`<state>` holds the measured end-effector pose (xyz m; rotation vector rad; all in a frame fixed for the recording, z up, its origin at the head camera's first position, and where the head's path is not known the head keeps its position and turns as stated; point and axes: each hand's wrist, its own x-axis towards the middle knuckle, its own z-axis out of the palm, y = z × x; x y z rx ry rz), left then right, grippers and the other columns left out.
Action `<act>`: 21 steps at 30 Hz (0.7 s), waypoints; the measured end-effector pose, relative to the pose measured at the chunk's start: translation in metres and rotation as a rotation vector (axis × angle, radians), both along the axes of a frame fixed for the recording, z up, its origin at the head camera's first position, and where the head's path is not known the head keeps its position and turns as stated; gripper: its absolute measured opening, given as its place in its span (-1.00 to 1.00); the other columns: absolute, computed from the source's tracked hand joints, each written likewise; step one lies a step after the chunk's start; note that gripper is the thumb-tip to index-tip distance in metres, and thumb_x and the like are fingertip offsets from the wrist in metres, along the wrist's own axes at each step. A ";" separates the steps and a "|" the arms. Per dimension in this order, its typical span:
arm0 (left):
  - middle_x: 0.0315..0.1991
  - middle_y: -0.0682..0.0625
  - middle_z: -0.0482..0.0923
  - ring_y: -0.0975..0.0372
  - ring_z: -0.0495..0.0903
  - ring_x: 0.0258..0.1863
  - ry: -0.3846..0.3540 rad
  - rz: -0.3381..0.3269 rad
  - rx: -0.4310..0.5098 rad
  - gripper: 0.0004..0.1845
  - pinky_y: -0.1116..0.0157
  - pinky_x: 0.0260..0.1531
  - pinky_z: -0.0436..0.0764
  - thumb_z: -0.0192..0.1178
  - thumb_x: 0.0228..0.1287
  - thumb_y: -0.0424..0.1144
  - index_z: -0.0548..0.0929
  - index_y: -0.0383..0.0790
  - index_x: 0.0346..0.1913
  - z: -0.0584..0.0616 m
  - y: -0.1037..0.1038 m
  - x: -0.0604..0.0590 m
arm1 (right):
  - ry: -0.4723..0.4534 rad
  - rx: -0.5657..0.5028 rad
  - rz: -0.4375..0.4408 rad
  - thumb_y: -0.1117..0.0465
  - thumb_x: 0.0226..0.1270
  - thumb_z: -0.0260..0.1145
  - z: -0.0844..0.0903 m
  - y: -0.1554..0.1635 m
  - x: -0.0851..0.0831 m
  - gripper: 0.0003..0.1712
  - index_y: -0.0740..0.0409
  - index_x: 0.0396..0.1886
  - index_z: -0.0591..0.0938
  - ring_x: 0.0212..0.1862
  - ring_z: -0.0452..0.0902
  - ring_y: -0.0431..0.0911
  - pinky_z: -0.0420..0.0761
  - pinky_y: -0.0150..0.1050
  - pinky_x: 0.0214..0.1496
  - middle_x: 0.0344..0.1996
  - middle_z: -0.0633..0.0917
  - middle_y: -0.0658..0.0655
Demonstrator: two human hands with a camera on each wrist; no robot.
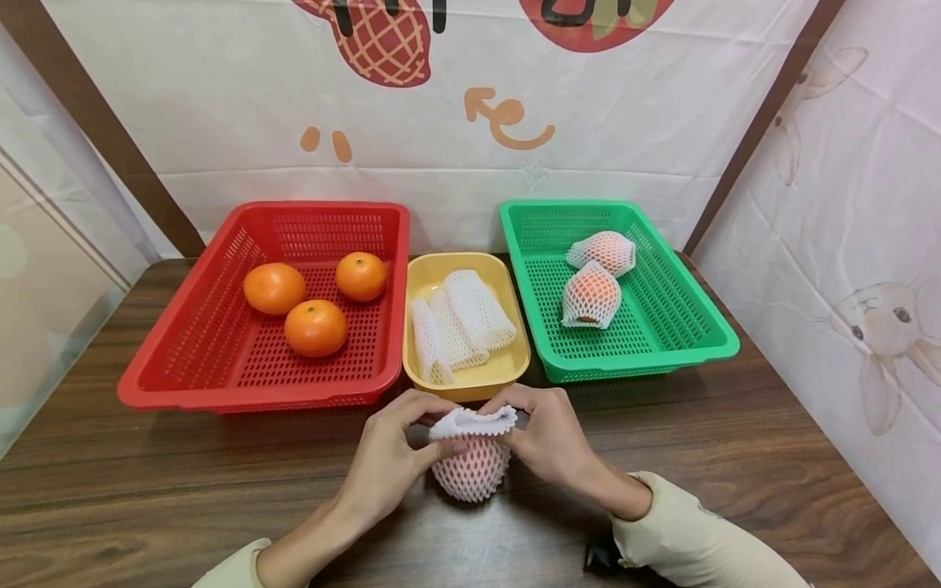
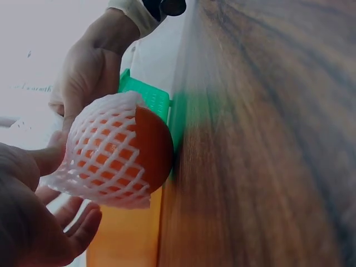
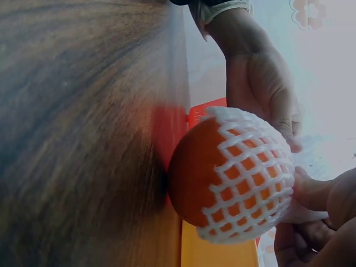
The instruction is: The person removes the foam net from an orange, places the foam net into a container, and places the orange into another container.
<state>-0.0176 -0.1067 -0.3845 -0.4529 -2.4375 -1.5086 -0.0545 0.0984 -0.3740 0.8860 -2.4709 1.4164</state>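
Observation:
Between my two hands an orange (image 3: 192,172) rests on the tabletop, with a white foam net sleeve (image 1: 470,472) over its upper part. Both wrist views show its lower side bare. My left hand (image 1: 385,457) pinches the sleeve's gathered upper edge from the left, its thumb lying on the near side of the net. From the right, my right hand (image 1: 553,441) pinches the same edge between thumb and fingers. The sleeve's open end stands bunched above the fruit. Some of the fingertips are hidden behind the net in the head view.
A red basket (image 1: 257,398) with three bare oranges (image 1: 316,328) stands at the back left. Behind my hands, a yellow tray (image 1: 507,367) holds several foam net sleeves (image 1: 478,306). To the right, a green basket (image 1: 632,363) contains two net-wrapped fruits (image 1: 591,294).

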 end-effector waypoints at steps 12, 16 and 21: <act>-0.43 0.30 0.59 0.38 0.55 -0.43 0.091 0.040 0.009 -0.72 0.37 -0.45 0.57 0.52 -0.21 -0.46 0.74 -0.01 -0.46 -0.002 0.000 -0.001 | -0.028 -0.054 0.068 0.37 0.02 0.50 -0.003 -0.001 -0.001 -0.80 0.04 -0.36 0.71 -0.24 0.63 -0.22 0.62 -0.26 -0.16 -0.35 0.71 -0.11; -0.45 0.27 0.60 0.39 0.43 -0.59 0.161 0.075 0.012 -0.64 0.48 -0.67 0.42 0.43 -0.24 -0.61 0.74 -0.06 -0.44 -0.002 -0.001 -0.001 | -0.112 -0.038 0.103 0.14 0.06 0.51 -0.003 0.000 -0.003 -0.74 -0.02 -0.21 0.69 -0.15 0.60 -0.22 0.61 -0.15 -0.10 -0.25 0.69 -0.16; -0.44 0.24 0.61 0.34 0.51 -0.51 0.240 0.100 0.040 -0.58 0.44 -0.51 0.52 0.35 -0.28 -0.69 0.73 -0.07 -0.43 -0.002 -0.003 0.000 | -0.128 0.008 0.103 0.12 0.06 0.52 -0.001 0.001 -0.004 -0.73 -0.09 -0.21 0.69 -0.14 0.58 -0.25 0.59 -0.19 -0.08 -0.24 0.67 -0.21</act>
